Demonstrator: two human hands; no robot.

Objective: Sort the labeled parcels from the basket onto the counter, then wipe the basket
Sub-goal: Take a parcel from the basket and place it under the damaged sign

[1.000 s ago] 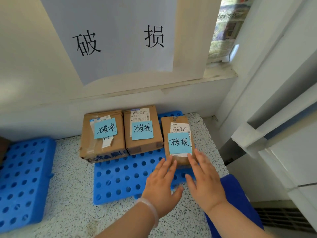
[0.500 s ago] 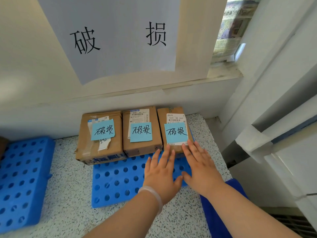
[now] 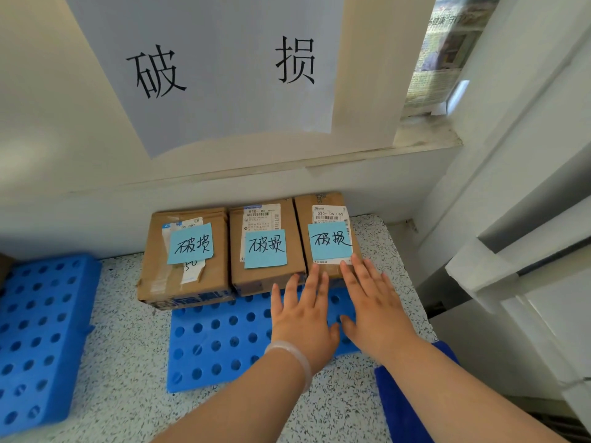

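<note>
Rightmost parcel (image 3: 329,215) lies at the back of the blue perforated board (image 3: 217,343) on the speckled counter (image 3: 128,346). It touches the middle parcel (image 3: 265,219), and the left parcel (image 3: 185,276) is beyond; all are tagged 破损 under the matching wall sign (image 3: 224,68). Our left hand (image 3: 303,318) and right hand (image 3: 374,311) lie flat, fingers straight and spread, gripping nothing. Their fingertips meet its near edge, we judge to square it with the row.

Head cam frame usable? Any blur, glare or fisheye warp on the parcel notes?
Head view: blue notes read sharp; left hand and right hand show no motion blur; light is even, shadows soft; pale washed-out patch on the wall at far left; fisheye bends the ledge.
</note>
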